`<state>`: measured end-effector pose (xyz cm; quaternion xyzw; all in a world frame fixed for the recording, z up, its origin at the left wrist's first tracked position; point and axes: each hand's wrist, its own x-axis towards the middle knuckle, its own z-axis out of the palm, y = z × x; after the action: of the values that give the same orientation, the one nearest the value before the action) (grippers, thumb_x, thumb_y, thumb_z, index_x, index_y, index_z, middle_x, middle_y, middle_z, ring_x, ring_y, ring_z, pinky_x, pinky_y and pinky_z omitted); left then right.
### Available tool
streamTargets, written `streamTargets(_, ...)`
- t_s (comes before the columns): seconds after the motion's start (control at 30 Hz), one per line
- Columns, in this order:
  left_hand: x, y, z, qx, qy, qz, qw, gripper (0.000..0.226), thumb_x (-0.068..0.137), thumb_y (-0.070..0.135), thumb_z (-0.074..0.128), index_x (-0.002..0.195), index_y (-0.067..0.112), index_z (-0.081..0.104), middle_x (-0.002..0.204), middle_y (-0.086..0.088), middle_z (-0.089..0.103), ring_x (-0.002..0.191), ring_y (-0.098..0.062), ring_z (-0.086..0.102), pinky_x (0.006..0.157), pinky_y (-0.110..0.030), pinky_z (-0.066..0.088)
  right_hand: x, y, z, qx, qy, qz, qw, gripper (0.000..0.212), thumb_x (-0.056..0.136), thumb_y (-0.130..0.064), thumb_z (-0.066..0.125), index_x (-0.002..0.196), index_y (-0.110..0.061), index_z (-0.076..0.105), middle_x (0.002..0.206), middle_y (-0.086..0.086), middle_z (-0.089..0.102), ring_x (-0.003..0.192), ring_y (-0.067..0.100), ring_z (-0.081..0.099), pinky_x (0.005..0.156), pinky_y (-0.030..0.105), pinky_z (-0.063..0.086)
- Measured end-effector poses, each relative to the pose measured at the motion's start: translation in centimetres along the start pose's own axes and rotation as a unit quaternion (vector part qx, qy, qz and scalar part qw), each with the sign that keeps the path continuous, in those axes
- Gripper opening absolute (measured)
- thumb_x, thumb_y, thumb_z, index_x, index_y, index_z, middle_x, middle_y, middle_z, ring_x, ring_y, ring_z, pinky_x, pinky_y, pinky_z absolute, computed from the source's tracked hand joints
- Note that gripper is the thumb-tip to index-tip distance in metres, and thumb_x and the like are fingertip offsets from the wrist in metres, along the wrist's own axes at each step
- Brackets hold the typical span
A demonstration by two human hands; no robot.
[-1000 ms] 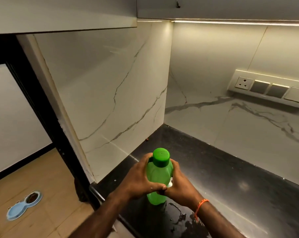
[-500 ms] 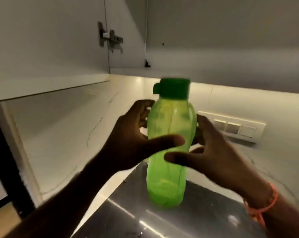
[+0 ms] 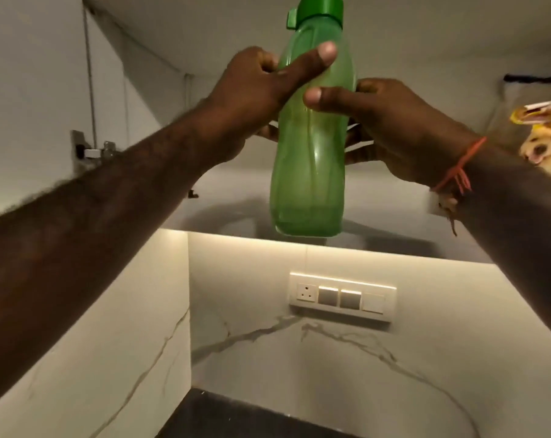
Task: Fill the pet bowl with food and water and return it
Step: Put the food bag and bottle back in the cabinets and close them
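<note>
Both arms reach up, outstretched. The left hand point(image 3: 255, 90) at nine o'clock and right hand point(image 3: 391, 121) at three o'clock clamp the upright green bottle point(image 3: 309, 165).

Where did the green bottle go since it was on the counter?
Both hands, left hand and right hand, lifted the green plastic bottle off the black counter, up toward the open cabinet. Both hands stay gripping it, and its cap stays closed.
</note>
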<state>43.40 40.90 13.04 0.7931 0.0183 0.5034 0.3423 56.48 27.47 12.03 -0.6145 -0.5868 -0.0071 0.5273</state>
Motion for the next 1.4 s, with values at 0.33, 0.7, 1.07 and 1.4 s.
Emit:
streamTargets(0.33,8.7,-7.6,5.1,0.011,-0.08,-0.041,0.996,0.058,0.093,0.052,0.068,0.141,0.02,0.059,0.122,-0.003,0.072,0.104,-0.02,0.074,0.079,-0.04,0.065,8.8,8.1,-2.2,0.015,0.021,0.089,0.996,0.046,0.083,-0.03,0.083,0.121,-0.02,0.059,0.113,0.004,0.074,0.098,0.022,0.075,0.085,0.038,0.061)
streamTargets(0.7,10.2,-13.1,7.3,0.049,-0.046,-0.056,0.996,0.054,0.092,0.017,0.074,0.141,0.012,0.051,0.128,-0.006,0.067,0.114,-0.026,0.067,0.094,-0.048,0.06,12.5,12.5,-1.2,-0.008,0.047,0.11,0.993,0.071,0.074,-0.021,0.092,0.13,-0.016,0.049,0.127,0.009,0.066,0.115,0.031,0.067,0.093,0.051,0.058)
streamTargets(1.07,3.1,-8.8,6.8,0.237,-0.001,0.027,0.971,0.095,0.088,0.053,0.074,0.159,0.008,0.028,0.163,-0.012,0.036,0.149,-0.029,0.033,0.12,-0.039,0.026,4.5,9.7,-2.7,-0.068,0.069,0.19,0.977,0.128,0.073,-0.029,0.091,0.162,-0.014,0.001,0.16,0.017,0.033,0.117,0.03,0.051,0.084,0.04,0.046)
streamTargets(1.4,-4.0,-4.5,11.2,0.197,-0.114,0.076,0.971,0.099,0.091,0.067,0.057,0.164,0.016,0.015,0.171,-0.005,0.017,0.157,-0.024,0.015,0.125,-0.039,0.017,-6.5,6.1,-3.8,-0.126,0.134,0.204,0.961,0.1,0.079,-0.025,0.087,0.158,-0.016,0.026,0.156,0.01,0.042,0.122,0.024,0.054,0.082,0.026,0.051)
